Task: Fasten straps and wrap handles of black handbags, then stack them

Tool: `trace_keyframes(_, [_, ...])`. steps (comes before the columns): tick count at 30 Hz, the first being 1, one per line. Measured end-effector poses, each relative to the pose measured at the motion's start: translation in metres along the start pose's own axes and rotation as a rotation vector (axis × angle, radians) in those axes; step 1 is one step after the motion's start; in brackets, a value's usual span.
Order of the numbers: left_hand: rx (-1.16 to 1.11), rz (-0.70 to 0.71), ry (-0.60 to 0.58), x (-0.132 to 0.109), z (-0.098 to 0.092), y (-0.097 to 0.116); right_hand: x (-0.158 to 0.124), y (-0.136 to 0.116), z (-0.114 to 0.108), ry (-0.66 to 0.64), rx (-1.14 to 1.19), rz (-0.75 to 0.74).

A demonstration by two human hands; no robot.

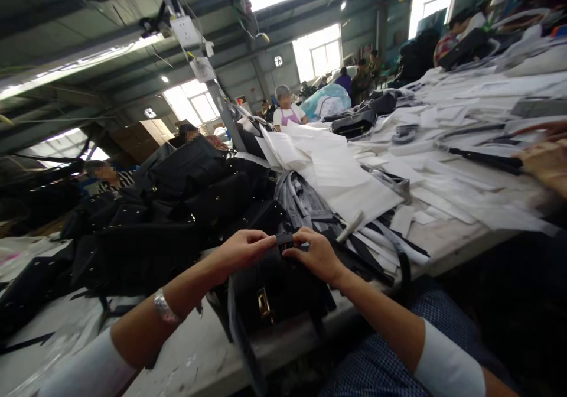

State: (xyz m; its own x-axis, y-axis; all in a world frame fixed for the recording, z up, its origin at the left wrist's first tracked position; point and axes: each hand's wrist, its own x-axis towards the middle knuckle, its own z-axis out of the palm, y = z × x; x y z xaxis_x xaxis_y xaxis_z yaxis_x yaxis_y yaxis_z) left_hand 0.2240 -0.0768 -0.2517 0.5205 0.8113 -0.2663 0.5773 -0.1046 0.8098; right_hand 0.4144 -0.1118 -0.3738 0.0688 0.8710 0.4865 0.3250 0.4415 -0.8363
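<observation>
A black handbag [292,285] stands at the table's front edge, with a gold clasp [263,302] on its near side. Above its top, a short dark strap [284,239] spans the gap between my two hands. My left hand [248,249] pinches the strap's left end between thumb and fingers. At its other end, my right hand [316,254] is closed on it with bent fingers. Whether the strap is fixed to the bag is hidden by my hands. A grey-wrapped strap [241,332] hangs down the bag's left side.
A heap of black bags [150,243] rises on the left. White foam sheets [336,172] and wrapped handles [292,199] are piled behind and right. Another person's hand [547,160] is at the right edge. Several people sit farther back beyond the worktable [460,243].
</observation>
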Motion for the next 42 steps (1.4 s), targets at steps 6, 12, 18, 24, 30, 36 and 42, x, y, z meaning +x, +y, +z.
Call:
trace_keyframes(6, [0.396, 0.041, -0.014, 0.006, 0.001, 0.017, -0.018, -0.005, 0.019, 0.174, -0.013, 0.036])
trace_keyframes(12, [0.663, 0.017, -0.073, 0.011, -0.002, 0.033, -0.018, -0.006, 0.02, 0.124, 0.037, 0.041])
trace_keyframes(18, [0.738, -0.136, -0.124, 0.019, 0.002, 0.045, -0.021, -0.004, 0.023, 0.152, 0.02, 0.031])
trace_keyframes(24, [0.73, -0.295, -0.274, 0.034, 0.005, 0.066, -0.025, -0.004, 0.026, 0.181, -0.022, 0.022])
trace_keyframes(30, [0.672, -0.375, -0.354, 0.049, 0.01, 0.063, -0.025, -0.007, 0.024, 0.166, -0.067, 0.046])
trace_keyframes(36, [0.667, -0.446, -0.351, 0.055, 0.012, 0.057, -0.028, -0.011, 0.024, 0.15, -0.136, 0.027])
trace_keyframes(42, [0.695, -0.35, -0.325, 0.053, 0.024, 0.056, -0.031, -0.011, 0.028, 0.15, -0.167, 0.038])
